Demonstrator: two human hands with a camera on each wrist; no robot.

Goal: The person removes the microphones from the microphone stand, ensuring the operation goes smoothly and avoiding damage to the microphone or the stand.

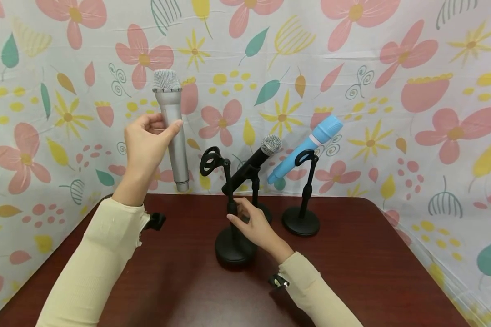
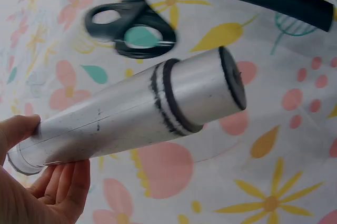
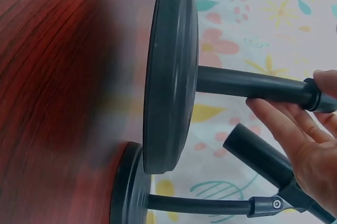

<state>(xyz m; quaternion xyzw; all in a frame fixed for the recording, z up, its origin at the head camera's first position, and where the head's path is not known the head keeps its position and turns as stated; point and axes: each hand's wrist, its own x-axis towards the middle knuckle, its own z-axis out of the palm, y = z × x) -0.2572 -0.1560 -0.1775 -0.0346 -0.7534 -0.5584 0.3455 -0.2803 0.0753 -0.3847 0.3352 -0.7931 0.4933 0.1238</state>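
My left hand (image 1: 145,143) grips a silver microphone (image 1: 178,154) around its body and holds it upright in the air, left of the stands. In the left wrist view the silver microphone's tail end (image 2: 210,87) points away from the hand. Thumb and fingers of my right hand (image 1: 258,229) pinch the pole of a black microphone stand (image 1: 234,247). An unfilled clip (image 1: 211,162) tops this stand. Its round base (image 3: 171,76) shows in the right wrist view; whether it touches the table I cannot tell.
Behind the pinched stand, a black microphone (image 1: 249,168) with a silver head sits tilted in another stand (image 1: 265,212). A blue microphone (image 1: 304,150) leans in a third stand (image 1: 301,221) to the right. All are at the brown table (image 1: 352,254), before a flowered cloth (image 1: 393,150).
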